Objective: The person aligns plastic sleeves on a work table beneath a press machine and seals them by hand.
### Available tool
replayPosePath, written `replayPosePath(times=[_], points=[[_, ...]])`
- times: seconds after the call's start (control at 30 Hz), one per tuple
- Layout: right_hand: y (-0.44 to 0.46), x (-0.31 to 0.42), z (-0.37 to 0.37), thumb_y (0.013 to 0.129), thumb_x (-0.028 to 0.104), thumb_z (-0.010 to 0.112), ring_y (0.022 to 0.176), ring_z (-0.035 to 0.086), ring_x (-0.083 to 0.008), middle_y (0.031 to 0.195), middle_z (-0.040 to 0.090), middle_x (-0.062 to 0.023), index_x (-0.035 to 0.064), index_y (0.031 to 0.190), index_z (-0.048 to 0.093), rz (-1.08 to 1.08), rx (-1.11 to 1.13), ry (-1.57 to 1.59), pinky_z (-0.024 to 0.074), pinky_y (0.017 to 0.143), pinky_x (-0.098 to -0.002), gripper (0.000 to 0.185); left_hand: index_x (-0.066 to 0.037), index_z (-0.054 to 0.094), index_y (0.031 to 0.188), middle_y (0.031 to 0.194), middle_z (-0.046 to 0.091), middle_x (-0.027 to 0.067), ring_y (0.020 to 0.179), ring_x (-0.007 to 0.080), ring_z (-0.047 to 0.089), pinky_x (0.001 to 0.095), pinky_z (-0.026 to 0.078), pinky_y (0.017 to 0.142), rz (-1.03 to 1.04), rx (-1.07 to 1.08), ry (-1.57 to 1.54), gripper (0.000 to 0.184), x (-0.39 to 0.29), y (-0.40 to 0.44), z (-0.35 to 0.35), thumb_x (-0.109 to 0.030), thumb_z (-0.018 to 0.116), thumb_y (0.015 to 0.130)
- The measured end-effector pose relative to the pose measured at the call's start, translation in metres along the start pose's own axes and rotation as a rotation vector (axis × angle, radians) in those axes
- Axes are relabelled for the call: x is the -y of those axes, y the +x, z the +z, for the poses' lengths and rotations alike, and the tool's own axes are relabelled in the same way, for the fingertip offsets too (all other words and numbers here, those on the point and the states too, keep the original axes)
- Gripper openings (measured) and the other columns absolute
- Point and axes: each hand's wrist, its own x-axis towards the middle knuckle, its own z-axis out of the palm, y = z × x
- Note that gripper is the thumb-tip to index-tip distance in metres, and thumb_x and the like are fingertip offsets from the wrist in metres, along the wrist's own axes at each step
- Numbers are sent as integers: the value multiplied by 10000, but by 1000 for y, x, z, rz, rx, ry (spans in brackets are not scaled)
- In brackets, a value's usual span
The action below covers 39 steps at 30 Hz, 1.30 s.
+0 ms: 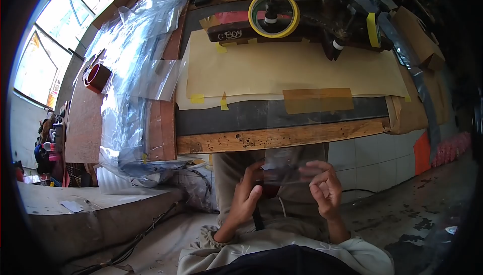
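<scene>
A clear plastic sheet hangs over the front edge of the workbench and down between my two hands. My left hand is at the sheet's left side, fingers stretched upward and thumb apart; whether its fingertips touch the plastic is hard to see. On the other side my right hand is raised with its fingers apart and bent, the fingertips slightly blurred near the sheet's right edge. Above the hands, a strip of brown tape lies across the front edge of cream paper on the bench.
A dark clamp bar spans the paper, with a yellow tape roll around its knob. Plastic sheets are piled at left beside a brown tape roll. The bench's wooden edge runs above my lap. Cables lie lower left.
</scene>
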Motion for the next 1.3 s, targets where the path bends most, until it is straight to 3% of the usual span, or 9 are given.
replayPosePath(times=[0.17,0.3,0.4,0.43,0.57,0.6,0.87,1.03,1.3], points=[[-15,-6,-13,907,28,599,874,708,-192,1094,668,-215,-21,1171,498,204,191,170,563,710,-264,287,-33,115,1490,1361,517,202,1205,296,556,386,391,1033,-215,285,-602,781,-24,0,-2,-392,559,957],[-25,19,-14,894,17,612,807,700,-163,970,719,-154,16,1457,296,416,255,202,549,678,-231,645,-27,228,1476,1503,365,194,1361,240,391,389,361,1079,-97,415,-199,682,-37,5,-2,-337,561,968],[-37,19,-25,886,-6,600,737,688,-132,980,725,-133,54,1515,204,348,381,-81,541,671,-228,745,-31,297,1453,1517,357,178,1369,244,391,392,364,1085,-107,326,-450,555,-53,8,0,-225,530,988],[-37,17,-26,882,-19,588,701,679,-116,984,729,-125,67,1543,123,285,424,-112,535,660,-230,813,-16,289,1423,1492,363,248,1370,355,403,449,341,1118,-36,226,-406,554,-70,7,3,-212,550,976],[-37,16,-19,886,-10,583,696,679,-120,980,728,-135,67,1547,116,259,415,24,540,640,-231,813,-66,204,1393,1493,332,300,1370,395,400,495,386,1104,240,111,-441,487,-94,11,12,49,433,979],[-37,15,-17,888,-11,580,697,679,-122,978,726,-138,64,1547,111,269,404,35,542,636,-231,813,-97,157,1431,1479,355,303,1336,395,446,505,412,1080,404,98,-314,521,-94,24,12,39,406,994],[-24,10,-10,927,-8,559,617,627,-99,991,689,-235,35,1540,32,112,333,107,548,544,-206,810,-154,-52,1519,1368,498,292,1227,359,561,441,543,958,314,-111,-443,681,-117,65,18,-45,407,1027],[-24,7,-10,928,-4,559,617,630,-99,981,691,-230,11,1531,67,141,328,133,549,538,-211,778,-36,231,1462,1328,550,258,1187,305,600,389,549,959,208,-117,-520,442,-117,73,9,-89,377,1048],[-21,1,-13,930,54,612,745,695,-175,966,700,-215,-17,1512,138,236,339,193,559,607,-244,754,31,304,1434,1207,611,277,1106,297,645,385,588,886,243,-213,-527,450,-121,81,10,-75,445,1020]])
